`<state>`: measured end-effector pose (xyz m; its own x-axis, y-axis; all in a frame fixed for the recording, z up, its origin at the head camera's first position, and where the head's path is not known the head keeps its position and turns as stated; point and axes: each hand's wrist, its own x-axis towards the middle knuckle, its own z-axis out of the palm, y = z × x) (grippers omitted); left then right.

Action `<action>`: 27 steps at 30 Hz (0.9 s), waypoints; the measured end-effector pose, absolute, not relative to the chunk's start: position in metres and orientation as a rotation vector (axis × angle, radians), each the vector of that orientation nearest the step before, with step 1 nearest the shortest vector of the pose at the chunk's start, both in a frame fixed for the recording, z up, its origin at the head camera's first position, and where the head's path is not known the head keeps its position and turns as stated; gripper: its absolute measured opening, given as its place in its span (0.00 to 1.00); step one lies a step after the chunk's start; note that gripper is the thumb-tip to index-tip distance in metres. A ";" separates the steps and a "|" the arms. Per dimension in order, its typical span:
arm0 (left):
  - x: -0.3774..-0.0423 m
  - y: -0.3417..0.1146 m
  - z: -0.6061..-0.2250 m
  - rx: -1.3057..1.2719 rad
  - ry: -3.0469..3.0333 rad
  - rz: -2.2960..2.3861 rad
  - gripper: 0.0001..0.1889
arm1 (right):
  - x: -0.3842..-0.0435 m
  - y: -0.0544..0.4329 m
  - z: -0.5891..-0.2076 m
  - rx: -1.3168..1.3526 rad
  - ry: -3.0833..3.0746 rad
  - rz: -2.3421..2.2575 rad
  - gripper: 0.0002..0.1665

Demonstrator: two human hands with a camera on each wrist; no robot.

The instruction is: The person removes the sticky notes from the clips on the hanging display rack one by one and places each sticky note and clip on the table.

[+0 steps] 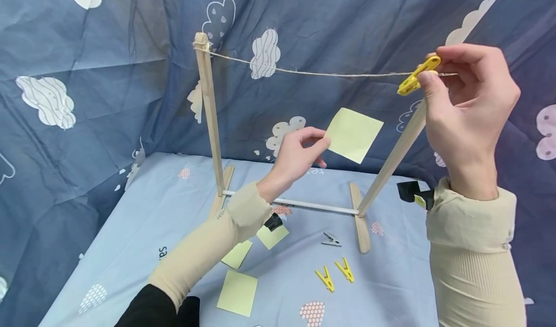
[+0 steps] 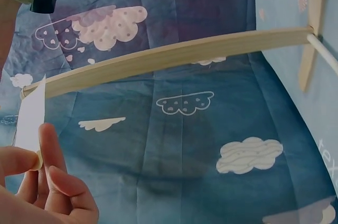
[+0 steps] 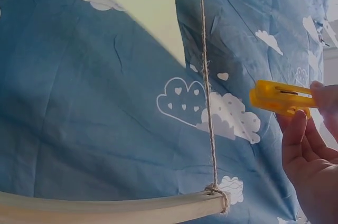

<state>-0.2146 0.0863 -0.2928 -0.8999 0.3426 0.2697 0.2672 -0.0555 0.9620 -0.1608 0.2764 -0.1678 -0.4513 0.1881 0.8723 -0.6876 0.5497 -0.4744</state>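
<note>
My left hand (image 1: 299, 153) pinches a pale yellow sticky note (image 1: 355, 135) by its left edge, below the twine (image 1: 304, 72). In the left wrist view, thumb and fingers grip the note (image 2: 30, 115) at its lower corner. High on the right, my right hand (image 1: 471, 92) holds a yellow clothespin (image 1: 419, 76) by its handle end. The right wrist view has this clothespin (image 3: 280, 97) apart from the twine (image 3: 207, 86), with the hand (image 3: 317, 145) at its right. The note and the clothespin are apart from each other.
A wooden post (image 1: 208, 109) and a right post (image 1: 393, 158) carry the twine, joined below by a white rod (image 1: 314, 206). On the bedsheet (image 1: 382, 288) lie several sticky notes (image 1: 237, 292), two yellow clothespins (image 1: 326, 278) and a grey clothespin (image 1: 331, 239).
</note>
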 end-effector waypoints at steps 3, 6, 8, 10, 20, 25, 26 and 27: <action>-0.211 0.077 -0.296 0.713 2.149 2.111 0.11 | -0.157 0.276 -0.171 0.403 -1.754 1.080 0.15; -0.209 0.068 -0.301 0.747 2.175 2.094 0.11 | -0.153 0.276 -0.176 0.393 -1.738 1.099 0.15; -0.207 0.063 -0.305 0.767 2.189 2.084 0.11 | -0.150 0.276 -0.180 0.392 -1.723 1.122 0.16; -0.205 0.057 -0.309 0.781 2.204 2.074 0.11 | -0.148 0.276 -0.184 0.391 -1.706 1.147 0.16; -0.196 0.032 -0.328 0.787 2.269 1.970 0.09 | -0.137 0.283 -0.207 0.424 -1.652 1.252 0.20; -0.192 0.024 -0.336 0.802 2.265 1.921 0.09 | -0.134 0.284 -0.222 0.510 -1.568 1.380 0.22; -0.191 0.022 -0.338 0.811 2.262 1.909 0.09 | -0.134 0.284 -0.224 0.523 -1.557 1.402 0.23; -0.191 0.020 -0.340 0.823 2.257 1.898 0.09 | -0.133 0.284 -0.227 0.539 -1.539 1.435 0.23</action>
